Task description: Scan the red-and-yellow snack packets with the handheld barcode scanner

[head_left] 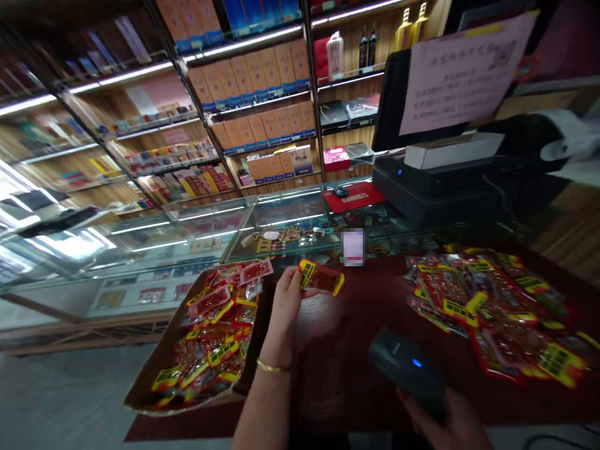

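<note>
My left hand (288, 294) pinches one end of a snack packet (323, 279), red and yellow with a clear window over brown food. It is held above the dark red tabletop (337, 350), just right of a cardboard box (257, 331) filled with similar packets (206, 337). In my right hand (450, 419), low in the view, is a black barcode scanner (405, 365) with a blue light lit on top. Its head points up and left, apart from the packet. To the right lies a loose heap of the same kind of packets (487, 306).
A glass display counter (197, 231) runs behind the table. On it are a mouse (340, 192) on a red mat (360, 197) and a black monitor (394, 100) with a paper sheet (464, 75). Shelves with boxes (253, 75) and bottles line the wall.
</note>
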`<state>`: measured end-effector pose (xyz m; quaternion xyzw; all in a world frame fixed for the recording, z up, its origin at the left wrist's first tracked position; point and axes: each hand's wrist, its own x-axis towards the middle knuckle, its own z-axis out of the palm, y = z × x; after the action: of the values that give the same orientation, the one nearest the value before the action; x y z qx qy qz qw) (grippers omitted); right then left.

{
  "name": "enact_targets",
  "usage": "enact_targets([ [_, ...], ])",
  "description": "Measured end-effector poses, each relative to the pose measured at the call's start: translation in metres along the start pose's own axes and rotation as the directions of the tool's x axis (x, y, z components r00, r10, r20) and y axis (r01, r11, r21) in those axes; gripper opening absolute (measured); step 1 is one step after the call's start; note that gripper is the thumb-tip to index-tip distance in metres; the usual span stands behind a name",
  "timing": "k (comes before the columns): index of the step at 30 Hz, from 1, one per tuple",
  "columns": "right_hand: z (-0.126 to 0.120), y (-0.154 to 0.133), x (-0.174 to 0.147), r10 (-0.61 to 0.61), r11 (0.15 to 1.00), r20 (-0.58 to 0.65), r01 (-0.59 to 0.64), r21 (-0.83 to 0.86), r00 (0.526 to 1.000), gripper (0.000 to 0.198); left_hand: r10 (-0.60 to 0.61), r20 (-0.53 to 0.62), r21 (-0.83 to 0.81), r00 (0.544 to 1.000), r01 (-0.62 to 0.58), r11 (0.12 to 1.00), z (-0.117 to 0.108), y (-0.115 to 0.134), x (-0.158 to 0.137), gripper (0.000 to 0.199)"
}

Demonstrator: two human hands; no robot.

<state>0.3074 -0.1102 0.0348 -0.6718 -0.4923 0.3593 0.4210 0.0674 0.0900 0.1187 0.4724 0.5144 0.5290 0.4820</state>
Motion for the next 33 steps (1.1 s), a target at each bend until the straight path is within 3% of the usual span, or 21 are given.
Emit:
enact_targets([
  [4, -0.003, -0.011, -0.009, 0.054, 0.998, -0.113, -0.055, -0.008, 0.992, 0.037, -0.237, 0.114, -0.204, 0.965, 0.256, 0.945, 0.006, -0.06, -0.041, 0.029],
  [7, -0.002, -0.01, -0.015, 0.086, 0.996, -0.109, -0.085, 0.014, 0.99, 0.04, -0.299, 0.107, -0.268, 0.948, 0.317, 0.91, 0.001, -0.088, -0.068, 0.035],
  [9, -0.001, -0.007, -0.017, 0.106, 0.994, -0.092, -0.104, 0.031, 0.99, 0.039, -0.221, 0.097, -0.187, 0.97, 0.236, 0.953, -0.008, -0.099, -0.076, 0.029],
  [11, -0.002, -0.003, -0.018, 0.128, 0.991, -0.078, -0.126, 0.037, 0.989, 0.039, -0.067, 0.15, -0.001, 0.986, 0.068, 0.998, -0.022, -0.105, -0.076, 0.014],
  [12, -0.002, -0.002, -0.018, 0.132, 0.991, -0.078, -0.13, 0.033, 0.988, 0.04, 0.006, 0.204, 0.108, 0.979, -0.029, 0.994, -0.03, -0.106, -0.075, 0.019],
  [15, -0.004, 0.001, -0.017, 0.123, 0.992, -0.094, -0.122, 0.01, 0.988, 0.039, 0.12, 0.323, 0.365, 0.939, -0.241, 0.899, -0.05, -0.105, -0.067, 0.039],
  [18, -0.006, 0.001, -0.018, 0.109, 0.994, -0.108, -0.107, 0.018, 0.988, 0.036, 0.158, 0.355, 0.521, 0.921, -0.335, 0.785, -0.052, -0.096, -0.069, 0.043],
  [19, -0.006, 0.001, -0.018, 0.114, 0.993, -0.111, -0.112, 0.024, 0.987, 0.036, 0.156, 0.406, 0.546, 0.9, -0.376, 0.749, -0.047, -0.092, -0.072, 0.041],
  [21, -0.006, 0.0, -0.019, 0.131, 0.991, -0.117, -0.129, 0.027, 0.984, 0.036, 0.097, 0.577, 0.561, 0.811, -0.48, 0.675, -0.031, -0.086, -0.082, 0.045],
  [23, -0.006, 0.0, -0.02, 0.143, 0.99, -0.118, -0.143, 0.015, 0.983, 0.037, 0.006, 0.706, 0.556, 0.709, -0.558, 0.616, -0.013, -0.083, -0.09, 0.071],
  [24, -0.006, 0.0, -0.02, 0.144, 0.99, -0.116, -0.144, 0.01, 0.983, 0.038, -0.034, 0.73, 0.566, 0.683, -0.575, 0.591, -0.004, -0.083, -0.092, 0.081],
  [26, -0.006, 0.0, -0.022, 0.147, 0.989, -0.113, -0.147, 0.009, 0.983, 0.04, -0.079, 0.716, 0.616, 0.693, -0.575, 0.538, 0.007, -0.084, -0.092, 0.085],
  [29, -0.006, 0.003, -0.023, 0.144, 0.99, -0.112, -0.143, 0.014, 0.983, 0.04, -0.111, 0.645, 0.691, 0.756, -0.516, 0.506, 0.006, -0.084, -0.083, 0.054],
  [31, -0.008, 0.005, -0.022, 0.113, 0.993, -0.111, -0.114, -0.004, 0.987, 0.038, -0.091, 0.566, 0.702, 0.819, -0.421, 0.575, -0.004, -0.081, -0.074, 0.027],
  [33, -0.01, 0.008, -0.02, 0.075, 0.996, -0.089, -0.079, -0.041, 0.993, 0.036, -0.048, 0.475, 0.638, 0.878, -0.307, 0.706, -0.017, -0.077, -0.066, 0.015],
])
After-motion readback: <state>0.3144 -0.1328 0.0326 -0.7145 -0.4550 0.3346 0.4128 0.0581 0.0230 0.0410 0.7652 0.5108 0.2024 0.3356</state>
